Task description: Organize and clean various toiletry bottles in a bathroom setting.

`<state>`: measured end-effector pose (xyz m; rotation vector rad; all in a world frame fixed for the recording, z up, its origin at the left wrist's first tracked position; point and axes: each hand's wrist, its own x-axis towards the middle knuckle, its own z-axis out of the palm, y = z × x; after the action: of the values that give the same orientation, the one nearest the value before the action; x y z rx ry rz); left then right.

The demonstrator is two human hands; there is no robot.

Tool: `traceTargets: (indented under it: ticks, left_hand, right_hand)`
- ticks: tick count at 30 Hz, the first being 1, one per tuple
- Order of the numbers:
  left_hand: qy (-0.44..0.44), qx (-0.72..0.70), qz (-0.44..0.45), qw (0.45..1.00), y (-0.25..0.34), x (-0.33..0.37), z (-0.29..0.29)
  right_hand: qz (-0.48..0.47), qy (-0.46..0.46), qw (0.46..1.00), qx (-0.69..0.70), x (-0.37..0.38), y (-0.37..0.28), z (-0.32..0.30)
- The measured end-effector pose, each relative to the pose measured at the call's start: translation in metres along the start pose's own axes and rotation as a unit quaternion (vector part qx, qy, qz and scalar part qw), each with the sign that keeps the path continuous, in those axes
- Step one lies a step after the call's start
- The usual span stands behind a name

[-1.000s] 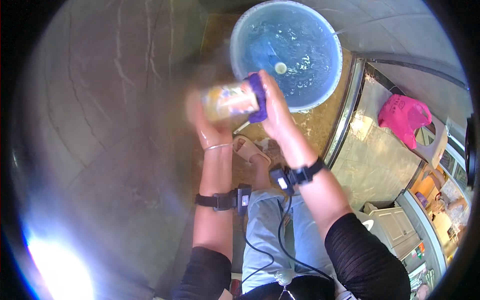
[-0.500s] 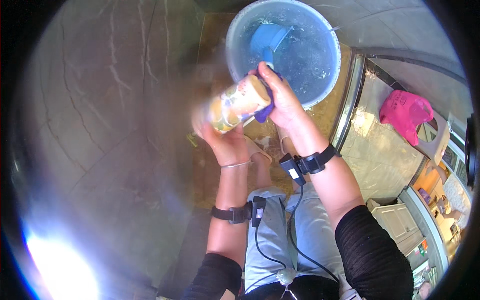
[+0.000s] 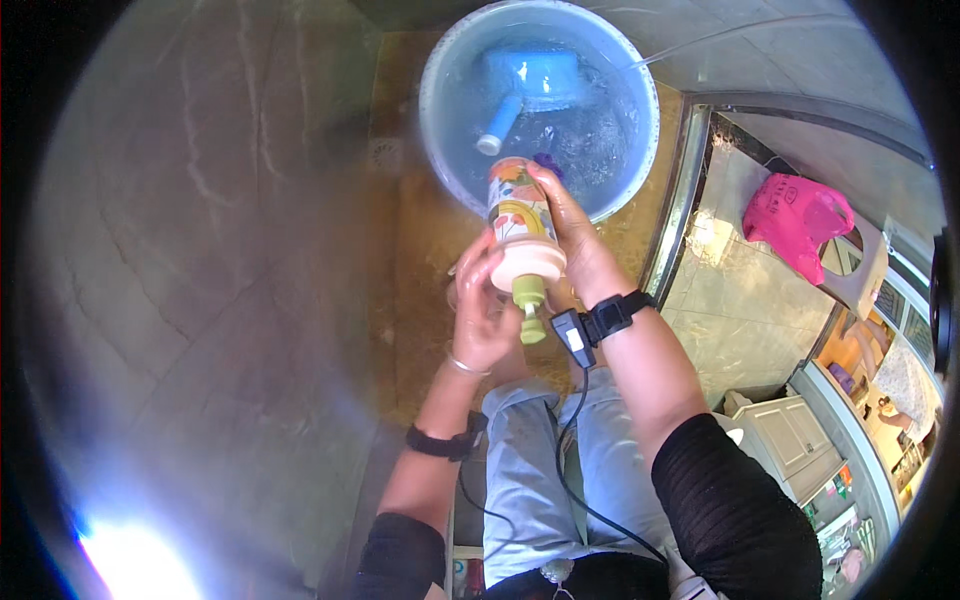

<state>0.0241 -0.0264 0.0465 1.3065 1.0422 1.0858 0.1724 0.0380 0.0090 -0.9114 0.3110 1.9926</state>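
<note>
I hold a pump bottle [image 3: 521, 205] with a colourful fruit-like print, a pale pink collar and a green pump head, tilted with the pump toward me. My right hand [image 3: 575, 225] grips its right side. My left hand [image 3: 485, 310], slightly blurred, has its fingers curled against the bottle's left side and collar. A bit of purple cloth [image 3: 547, 165] shows behind the bottle; most of it is hidden. Just beyond, a blue water dipper [image 3: 535, 78] lies in the water of a large light-blue tub [image 3: 437, 140], its white-tipped handle pointing toward the bottle.
A thin stream of water [image 3: 700, 42] runs into the tub from the right. A metal threshold [image 3: 672, 220] borders the wet brown floor. Beyond it, a pink plastic bag [image 3: 795, 220] hangs over a white stool [image 3: 868, 265]. A pale cabinet [image 3: 795, 440] stands lower right; another person [image 3: 905, 385] is at far right.
The pump bottle has turned so its pump end now faces me. My left hand has shifted to the collar end. In the tub, the dipper has swung and its handle has come free.
</note>
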Motion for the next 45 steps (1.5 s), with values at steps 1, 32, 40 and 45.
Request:
traceTargets:
  ticks: [1,32,40,45]
  left_hand:
    - [0.024,-0.152,-0.106,0.982,0.0,0.003,-0.003]
    - [0.068,-0.312,-0.467,0.825,-0.026,0.014,0.014]
    - [0.06,-0.609,-0.468,0.638,-0.02,-0.006,-0.003]
    - [-0.024,-0.267,-0.463,0.845,-0.021,0.014,-0.011]
  right_hand:
    - [-0.027,0.007,0.999,-0.022,0.003,0.0,-0.009]
    - [-0.203,0.133,0.707,-0.664,0.033,-0.009,0.008]
    - [-0.279,0.059,0.6,-0.747,-0.085,0.047,0.044]
    - [-0.282,0.053,0.601,-0.746,-0.026,0.033,0.002]
